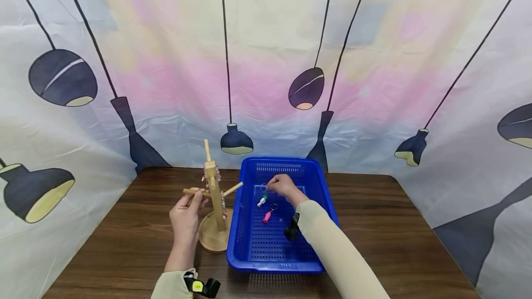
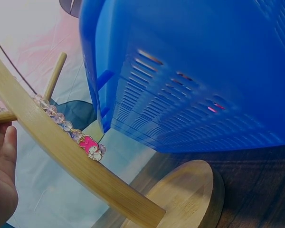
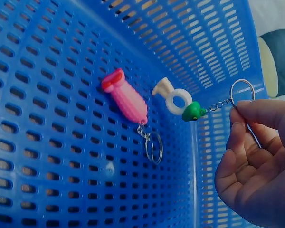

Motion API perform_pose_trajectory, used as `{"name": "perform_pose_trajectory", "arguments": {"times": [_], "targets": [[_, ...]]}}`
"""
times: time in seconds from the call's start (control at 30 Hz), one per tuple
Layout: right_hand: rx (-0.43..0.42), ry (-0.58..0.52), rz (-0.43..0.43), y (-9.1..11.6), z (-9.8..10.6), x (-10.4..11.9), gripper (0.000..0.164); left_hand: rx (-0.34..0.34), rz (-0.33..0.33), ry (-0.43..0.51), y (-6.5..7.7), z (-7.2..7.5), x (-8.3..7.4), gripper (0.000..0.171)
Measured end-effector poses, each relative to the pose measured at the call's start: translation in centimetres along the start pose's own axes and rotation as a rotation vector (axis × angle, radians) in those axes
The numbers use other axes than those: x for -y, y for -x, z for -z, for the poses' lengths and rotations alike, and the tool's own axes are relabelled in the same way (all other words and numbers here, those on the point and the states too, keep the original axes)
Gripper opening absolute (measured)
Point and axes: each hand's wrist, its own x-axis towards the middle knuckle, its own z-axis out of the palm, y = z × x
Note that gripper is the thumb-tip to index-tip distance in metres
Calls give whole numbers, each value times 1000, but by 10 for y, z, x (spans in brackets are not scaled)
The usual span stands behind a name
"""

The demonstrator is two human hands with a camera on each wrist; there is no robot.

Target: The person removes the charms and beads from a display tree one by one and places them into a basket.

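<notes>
By its metal ring, my right hand (image 1: 286,185) pinches a keychain (image 3: 194,111) with a green and white figure, which hangs inside the blue basket (image 1: 234,243). Lower in the basket lies a pink fish-shaped keychain (image 3: 128,99) with its own ring. My left hand (image 1: 185,218) holds a side peg (image 1: 192,192) of the wooden stand (image 1: 216,202) between thumb and fingers. A beaded bracelet (image 2: 61,121) with a pink character charm (image 2: 91,147) hangs from another peg of the stand. More beads (image 1: 205,175) show near the top of the post.
The round base (image 1: 213,234) of the stand sits on the dark wooden table (image 1: 374,225), close to the basket's left side. One peg (image 1: 233,189) points toward the basket rim. Behind the table hangs a cloth (image 1: 274,36) printed with lamps.
</notes>
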Motion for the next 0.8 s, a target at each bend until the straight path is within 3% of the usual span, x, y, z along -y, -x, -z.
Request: {"name": "perform_pose_trajectory", "arguments": {"times": [0.33,0.57,0.8], "targets": [[-69,-7,-85,-1,8,-15,5,-7,-1,17,-2,0,3,22],[-134,14,-172,-7,13,-30,21,-27,11,-8,-1,-2,1,20],[-161,19,-203,-5,17,-37,36,-23,18,3,0,-2,-1,24]]}}
